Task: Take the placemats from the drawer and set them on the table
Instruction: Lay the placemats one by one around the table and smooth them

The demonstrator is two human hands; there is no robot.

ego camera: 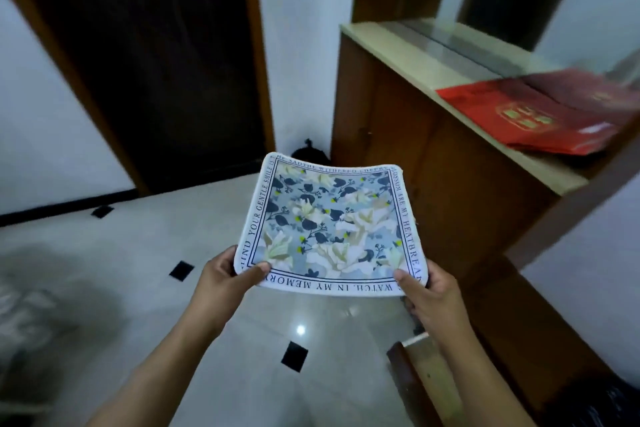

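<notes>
Both my hands grip one placemat [330, 225]: left hand [227, 276] at 7 o'clock, right hand [427, 295] at 5.

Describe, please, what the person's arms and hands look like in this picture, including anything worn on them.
Both forearms are bare as far as the frame shows: no sleeves, watch or bracelets. The left hand and the right hand wear no gloves, and no rings show on the visible fingers. The nails look short and unpainted.

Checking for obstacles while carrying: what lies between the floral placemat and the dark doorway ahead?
In the head view, only bare tiled floor lies between the placemat and doorway.
</notes>
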